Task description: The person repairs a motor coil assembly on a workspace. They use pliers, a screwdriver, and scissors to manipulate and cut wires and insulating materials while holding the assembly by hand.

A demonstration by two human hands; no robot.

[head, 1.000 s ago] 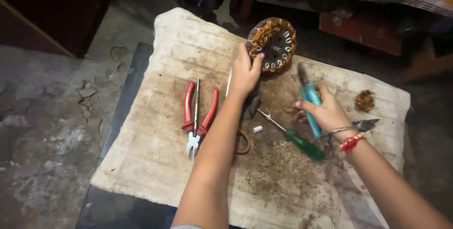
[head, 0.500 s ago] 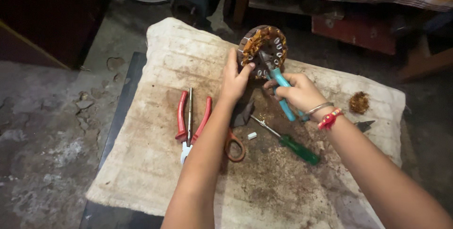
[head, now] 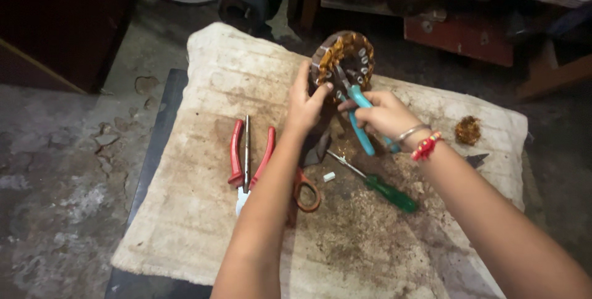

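Stator ring point(head: 345, 58) with copper-coloured windings, tilted up on edge at the far side of a stained, off-white cloth pad point(head: 203, 212) over a dark worktop point(head: 157, 126). Left hand point(head: 305, 105) pressed against the near-left rim of the ring, fingers point(head: 302, 77) curled over its edge, thumb toward the centre — a steadying grip, closed on the ring. Right hand point(head: 382, 114) just right of and below the ring, fingers wrapped around the blue handles of a pair of pliers point(head: 357, 114); plier tips reaching up into the ring's middle, among the windings. Whether the tips pinch a wire — cannot tell. Silver bangle and red thread band point(head: 425, 146) on the right wrist.

Nearer than the ring, left of the left forearm: red-handled pliers point(head: 250, 160) lying flat on the pad, with a thin grey metal rod laid between the handles. Just right of that forearm, an orange-handled tool point(head: 306, 191), partly hidden by the arm. Below the right hand, a green-handled screwdriver point(head: 376, 182) lying slantwise, tip toward the ring, and a small white bit point(head: 329, 176) beside its shaft. Well to the right of the ring, near the pad's edge, a small tangle of copper wire point(head: 468, 130). Dirt and rust-brown stains across the pad's middle. Cracked concrete floor point(head: 61, 169) left of the worktop.
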